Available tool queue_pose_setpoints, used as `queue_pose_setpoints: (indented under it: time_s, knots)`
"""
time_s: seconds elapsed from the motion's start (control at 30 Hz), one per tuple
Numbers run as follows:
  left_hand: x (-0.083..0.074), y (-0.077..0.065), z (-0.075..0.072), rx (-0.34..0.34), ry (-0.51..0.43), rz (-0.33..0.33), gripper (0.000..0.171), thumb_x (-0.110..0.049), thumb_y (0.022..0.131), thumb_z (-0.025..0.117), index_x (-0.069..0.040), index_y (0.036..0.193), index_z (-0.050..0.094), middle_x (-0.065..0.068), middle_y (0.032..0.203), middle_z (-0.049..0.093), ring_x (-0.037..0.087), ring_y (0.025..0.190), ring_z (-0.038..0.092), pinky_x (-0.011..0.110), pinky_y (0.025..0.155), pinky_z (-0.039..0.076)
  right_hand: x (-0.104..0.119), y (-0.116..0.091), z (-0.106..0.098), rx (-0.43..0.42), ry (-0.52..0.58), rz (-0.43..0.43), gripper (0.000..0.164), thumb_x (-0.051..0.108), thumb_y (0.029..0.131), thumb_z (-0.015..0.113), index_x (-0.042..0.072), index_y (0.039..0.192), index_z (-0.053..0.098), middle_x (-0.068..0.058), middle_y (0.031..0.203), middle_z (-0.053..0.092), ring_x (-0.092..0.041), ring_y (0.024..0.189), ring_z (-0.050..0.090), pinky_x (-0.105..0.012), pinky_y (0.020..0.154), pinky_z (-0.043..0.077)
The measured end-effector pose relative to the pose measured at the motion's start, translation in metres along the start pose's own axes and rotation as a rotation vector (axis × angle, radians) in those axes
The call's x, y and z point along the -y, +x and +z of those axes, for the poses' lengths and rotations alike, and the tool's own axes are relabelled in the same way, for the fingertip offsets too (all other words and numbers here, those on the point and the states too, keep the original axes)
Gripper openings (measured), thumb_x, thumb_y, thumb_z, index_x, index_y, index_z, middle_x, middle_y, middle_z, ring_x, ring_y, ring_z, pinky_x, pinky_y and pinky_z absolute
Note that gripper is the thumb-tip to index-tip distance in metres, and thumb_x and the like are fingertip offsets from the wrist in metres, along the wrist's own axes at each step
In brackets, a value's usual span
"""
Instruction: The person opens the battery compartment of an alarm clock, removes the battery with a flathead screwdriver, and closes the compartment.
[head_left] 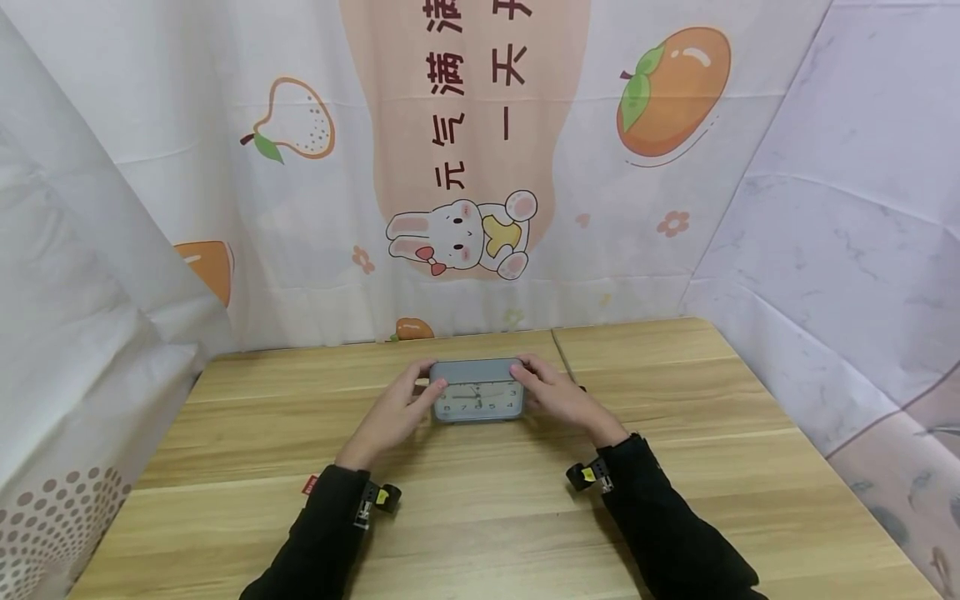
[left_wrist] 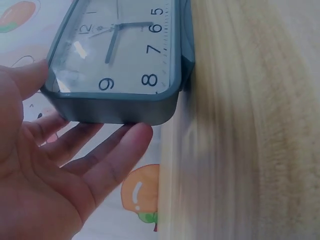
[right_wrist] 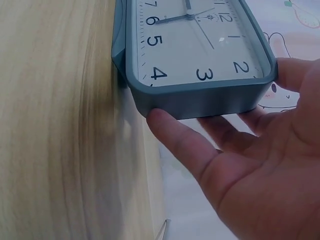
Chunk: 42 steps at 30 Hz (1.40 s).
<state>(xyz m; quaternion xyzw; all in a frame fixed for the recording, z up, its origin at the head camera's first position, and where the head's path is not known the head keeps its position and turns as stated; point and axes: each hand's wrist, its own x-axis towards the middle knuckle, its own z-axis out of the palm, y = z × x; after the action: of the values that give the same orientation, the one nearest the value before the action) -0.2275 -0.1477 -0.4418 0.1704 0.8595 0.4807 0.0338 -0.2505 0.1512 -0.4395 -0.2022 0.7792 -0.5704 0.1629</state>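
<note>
A grey-blue rectangular alarm clock [head_left: 477,400] is upright at the far middle of the table, its white dial facing me. Its base meets the tabletop or is very close to it; I cannot tell which. My left hand [head_left: 396,412] holds the clock's left end, the thumb at the upper front corner. In the left wrist view, fingers [left_wrist: 117,157] reach along the side wall and behind. At the opposite end my right hand [head_left: 558,393] grips likewise, thumb on the upper front edge. One finger [right_wrist: 182,142] touches the lower side wall in the right wrist view.
The wooden table [head_left: 480,517] extends around the clock, with a dark seam or cord [head_left: 564,354] at the back right. A printed curtain [head_left: 300,217] hangs right behind the table's far edge. Pale cloth [head_left: 862,208] hangs at the right, more at the left.
</note>
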Motion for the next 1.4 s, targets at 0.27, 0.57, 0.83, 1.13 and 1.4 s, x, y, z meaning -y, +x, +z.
queue_pose_setpoints:
  time_s: [0.27, 0.57, 0.83, 1.13, 1.4]
  knots:
    - [-0.001, -0.002, -0.004, 0.046, -0.050, 0.046, 0.065, -0.051, 0.102, 0.055, -0.010, 0.151, 0.041, 0.009, 0.142, 0.052, 0.026, 0.129, 0.054, 0.045, 0.105, 0.047, 0.000, -0.002, -0.003, -0.033, -0.074, -0.025, 0.039, 0.035, 0.108, 0.050, 0.006, 0.134, 0.052, -0.014, 0.117, 0.059, -0.028, 0.100, 0.054, -0.039, 0.080, 0.047]
    - [-0.003, -0.003, -0.005, 0.063, -0.101, 0.040, 0.063, -0.048, 0.099, 0.063, -0.011, 0.147, 0.045, 0.005, 0.138, 0.054, 0.023, 0.129, 0.053, 0.043, 0.106, 0.046, 0.003, -0.005, -0.002, -0.081, -0.112, -0.001, 0.041, 0.036, 0.105, 0.058, 0.007, 0.133, 0.053, -0.012, 0.118, 0.062, -0.029, 0.110, 0.058, -0.045, 0.091, 0.048]
    - [-0.003, -0.003, -0.009, 0.091, -0.112, 0.054, 0.058, -0.044, 0.098, 0.066, -0.013, 0.144, 0.048, 0.005, 0.141, 0.053, 0.028, 0.131, 0.053, 0.046, 0.106, 0.046, 0.005, -0.006, -0.004, -0.047, -0.115, -0.057, 0.036, 0.030, 0.105, 0.058, 0.006, 0.131, 0.055, -0.011, 0.114, 0.060, -0.029, 0.103, 0.056, -0.041, 0.086, 0.047]
    - [-0.004, -0.006, -0.010, 0.151, -0.156, 0.030, 0.047, -0.044, 0.096, 0.070, -0.020, 0.131, 0.049, 0.003, 0.133, 0.055, 0.027, 0.132, 0.051, 0.052, 0.107, 0.043, 0.006, -0.006, -0.003, 0.005, -0.145, 0.011, 0.045, 0.043, 0.102, 0.060, 0.012, 0.134, 0.055, -0.009, 0.124, 0.057, -0.025, 0.110, 0.053, -0.039, 0.092, 0.044]
    - [-0.007, -0.009, -0.011, 0.173, -0.116, -0.012, 0.052, -0.048, 0.095, 0.069, -0.023, 0.137, 0.051, 0.002, 0.139, 0.054, 0.025, 0.134, 0.048, 0.051, 0.106, 0.044, 0.008, -0.008, -0.004, 0.041, -0.178, 0.071, 0.051, 0.050, 0.102, 0.057, 0.021, 0.143, 0.051, -0.008, 0.135, 0.053, -0.026, 0.121, 0.050, -0.044, 0.100, 0.041]
